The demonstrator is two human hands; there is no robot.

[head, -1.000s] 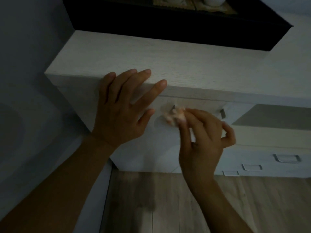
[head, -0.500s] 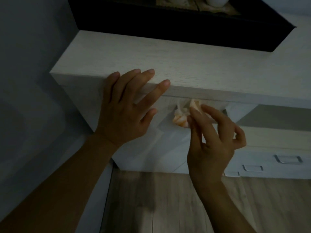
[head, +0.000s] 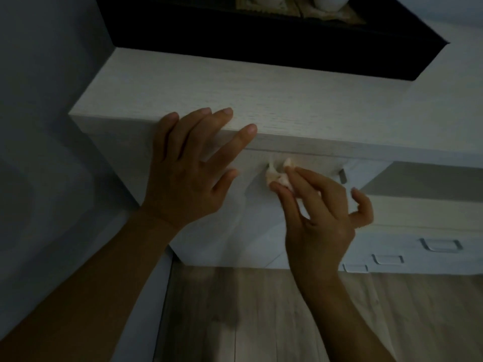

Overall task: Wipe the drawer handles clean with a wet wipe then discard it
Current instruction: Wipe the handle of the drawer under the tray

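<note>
My right hand [head: 324, 218] pinches a crumpled pale wet wipe [head: 277, 175] between thumb and forefingers and holds it against the left end of the top drawer's metal handle [head: 342, 175], whose right end shows as a small dark bracket. Most of that handle is hidden behind the wipe and my fingers. My left hand [head: 190, 168] lies flat with straight fingers over the front edge of the white cabinet top [head: 287, 100], just left of the wipe. Three more drawer handles [head: 440, 244] show on the lower drawers at the right.
A black tray or frame [head: 261, 35] holding white cups sits on the cabinet top at the back. A grey wall runs down the left. Wood-look floor [head: 261, 322] lies below the cabinet. The room is dim.
My right hand slid the wipe right along the top handle half a second ago, then back to its left end. My left hand has stayed on the cabinet edge.
</note>
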